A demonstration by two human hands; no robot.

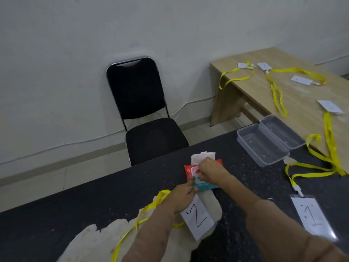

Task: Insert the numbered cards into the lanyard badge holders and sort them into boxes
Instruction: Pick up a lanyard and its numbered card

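Both hands are on a red and teal wipe pack (200, 178) sitting near the far edge of the dark table (94, 205), with its white lid (203, 156) flipped up. The right hand (209, 169) has its fingers curled tight and is pinching right at the pack's opening; whatever's between the fingertips is too small to make out. The left hand (184, 193) reaches onto the near teal end of the pack. Honestly can't tell if it's gripping that end or just pressing it down.

The "2" badge (198, 218) lies flat toward the near edge, partly under the left wrist, and its yellow lanyard (151, 207) trails off to the left. The "1" badge (313, 216) is over by the right edge, lanyard (311, 173) looped behind it. Two clear boxes (262, 146) sit side by side, touching, at the far right corner. More badges (329, 105) and lanyards are spread over the wooden table (236, 65) beyond.
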